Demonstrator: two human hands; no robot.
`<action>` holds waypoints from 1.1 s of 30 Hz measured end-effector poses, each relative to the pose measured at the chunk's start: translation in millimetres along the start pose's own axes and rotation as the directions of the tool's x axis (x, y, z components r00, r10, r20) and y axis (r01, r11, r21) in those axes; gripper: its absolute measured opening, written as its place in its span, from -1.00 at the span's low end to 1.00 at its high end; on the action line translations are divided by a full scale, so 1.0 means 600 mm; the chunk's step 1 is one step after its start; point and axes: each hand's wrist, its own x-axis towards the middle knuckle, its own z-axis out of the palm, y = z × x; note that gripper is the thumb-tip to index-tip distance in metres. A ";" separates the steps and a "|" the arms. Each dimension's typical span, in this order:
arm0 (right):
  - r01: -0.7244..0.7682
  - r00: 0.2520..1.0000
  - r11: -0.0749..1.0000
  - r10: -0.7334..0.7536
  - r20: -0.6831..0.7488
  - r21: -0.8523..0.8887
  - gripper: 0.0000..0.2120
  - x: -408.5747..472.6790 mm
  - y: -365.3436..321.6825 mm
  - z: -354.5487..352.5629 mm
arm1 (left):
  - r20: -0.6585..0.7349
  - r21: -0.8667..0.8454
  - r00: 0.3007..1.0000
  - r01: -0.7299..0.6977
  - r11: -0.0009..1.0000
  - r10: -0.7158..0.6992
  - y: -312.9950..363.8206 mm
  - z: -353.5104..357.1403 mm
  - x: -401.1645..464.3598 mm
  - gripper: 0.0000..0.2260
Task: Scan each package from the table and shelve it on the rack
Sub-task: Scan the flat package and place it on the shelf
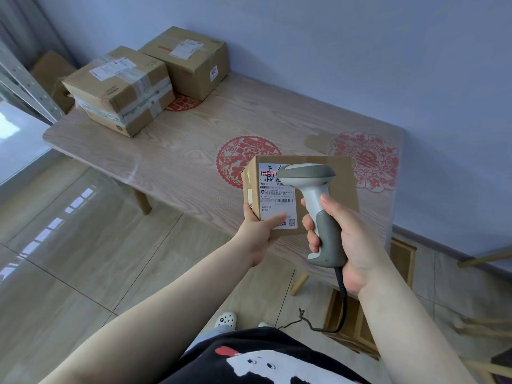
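My left hand (257, 231) holds a small brown cardboard package (340, 178) by its near corner, lifted above the front edge of the wooden table (177, 162). A white shipping label on the package faces up. My right hand (349, 234) grips a grey and white barcode scanner (315, 195), its head over the label. A red scan line lies across the label's top. Two larger taped packages sit at the table's far left: one (119, 90) nearer, one (188, 59) behind it by the wall.
A grey metal rack upright (25, 81) stands at the left edge, with another box (52, 76) behind it. The scanner's black cable (343, 297) hangs down to the tiled floor. A wooden stool (360, 314) stands under the table's right side. Red paper-cut decorations mark the tabletop.
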 end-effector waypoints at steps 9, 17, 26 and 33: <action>0.024 0.999 0.998 -0.021 0.045 -0.063 -0.37 0.002 -0.004 -0.008 | -0.120 -0.048 0.992 -0.040 0.998 0.034 0.024 -0.034 -0.010 -0.51; -0.012 0.976 0.992 0.039 0.214 -0.128 -0.66 0.043 -0.021 0.048 | -0.340 -0.125 0.927 -0.211 0.969 0.158 0.093 -0.147 -0.062 -0.53; 0.050 0.914 0.970 0.052 0.402 -0.239 -0.72 0.069 0.019 0.217 | -0.560 -0.176 0.799 -0.375 0.910 0.220 0.156 -0.326 -0.179 -0.55; 0.094 0.885 0.941 0.071 0.460 -0.325 -0.73 0.056 0.093 0.391 | -0.665 -0.200 0.721 -0.420 0.885 0.192 0.172 -0.520 -0.274 -0.54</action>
